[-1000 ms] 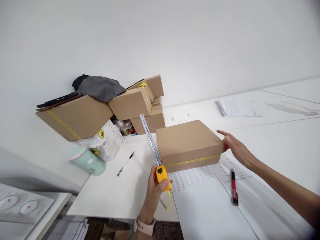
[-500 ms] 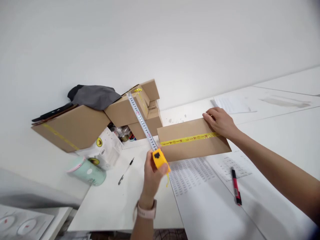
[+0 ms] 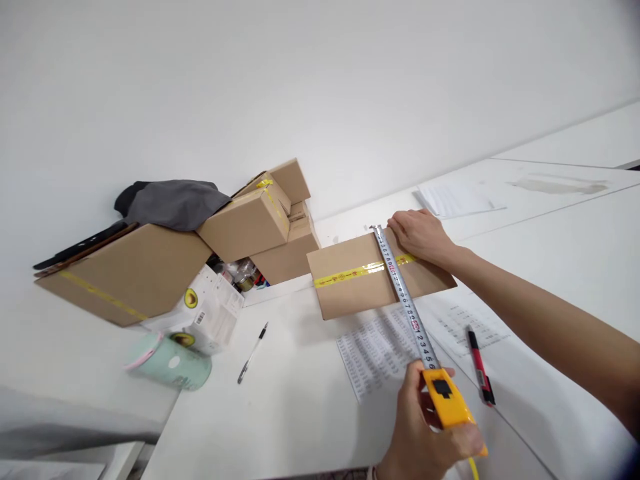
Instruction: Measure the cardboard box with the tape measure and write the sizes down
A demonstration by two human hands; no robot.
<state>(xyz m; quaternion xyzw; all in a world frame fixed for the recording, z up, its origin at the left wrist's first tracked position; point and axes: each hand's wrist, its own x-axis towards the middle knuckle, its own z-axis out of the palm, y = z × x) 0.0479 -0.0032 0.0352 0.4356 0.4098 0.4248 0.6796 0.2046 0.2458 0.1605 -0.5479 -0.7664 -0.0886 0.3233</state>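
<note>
My left hand (image 3: 415,440) grips a yellow tape measure (image 3: 447,400) near the bottom edge of the view. Its metal blade (image 3: 400,293) runs up and across the face of a brown cardboard box (image 3: 350,290) sealed with a yellow tape strip. The blade's tip reaches the box's far edge. My right hand (image 3: 420,237) is curled over that far edge at the right, next to the blade tip, holding the box. The box lies on the white table over printed sheets (image 3: 375,353).
A red marker (image 3: 481,367) lies right of the sheets and a black pen (image 3: 253,353) to the left. Further left are a mint bottle (image 3: 170,363), a white package (image 3: 210,310), stacked cardboard boxes (image 3: 250,223) and a grey cloth (image 3: 170,203). Papers (image 3: 455,199) lie at the back.
My left hand carried the tape measure from the box's left corner down to the right, laying the blade across the box. My right hand moved from the box's side to its far edge.
</note>
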